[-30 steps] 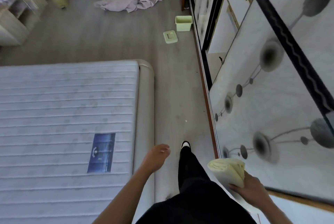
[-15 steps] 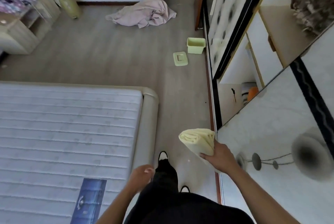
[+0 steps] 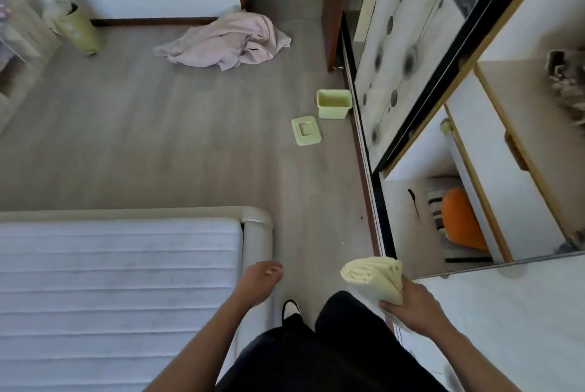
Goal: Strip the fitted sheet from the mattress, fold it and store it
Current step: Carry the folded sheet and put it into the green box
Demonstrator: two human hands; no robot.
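Grey floor (image 3: 158, 138), pink cloth (image 3: 228, 41), green bin (image 3: 334, 104), lid (image 3: 306, 130)

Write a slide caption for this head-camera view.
Right hand carries the folded yellow sheet past the bare mattress.

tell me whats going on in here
A person stands in the aisle between a bare mattress and a wardrobe whose sliding door is open. Their right hand grips a folded pale yellow sheet; the left hand hangs loose and holds nothing. The sheet is off the bed and folded, not yet stored. A pink cloth lies crumpled on the floor farther off.
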